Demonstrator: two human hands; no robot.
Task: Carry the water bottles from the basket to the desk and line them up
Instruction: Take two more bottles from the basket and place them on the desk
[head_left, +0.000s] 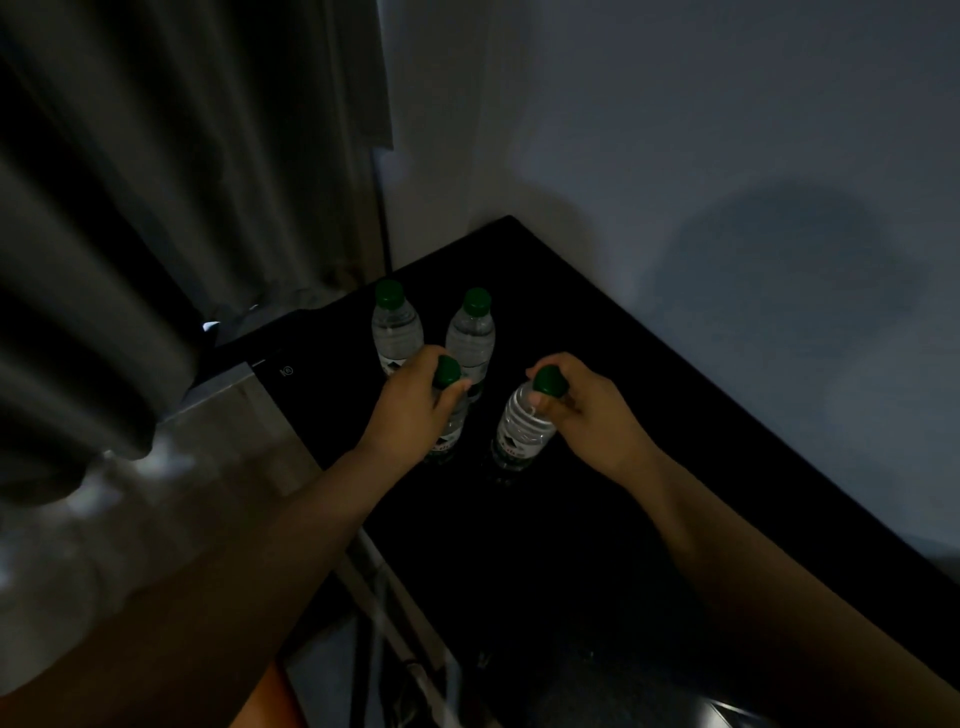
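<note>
Two clear water bottles with green caps stand upright side by side on the black desk (649, 467), the left one (396, 332) and the right one (471, 335). My left hand (410, 402) grips the neck of a third bottle (448, 415) just in front of them. My right hand (582, 410) holds a fourth bottle (522, 426) by its neck under the green cap. This fourth bottle leans to the right, its base at the desk. The basket is not in view.
A white wall borders the desk at the back and right. Grey curtains (130, 234) hang at the left over a pale floor. The desk's left edge runs diagonally near my left forearm, with a thin pale frame (384, 613) below it.
</note>
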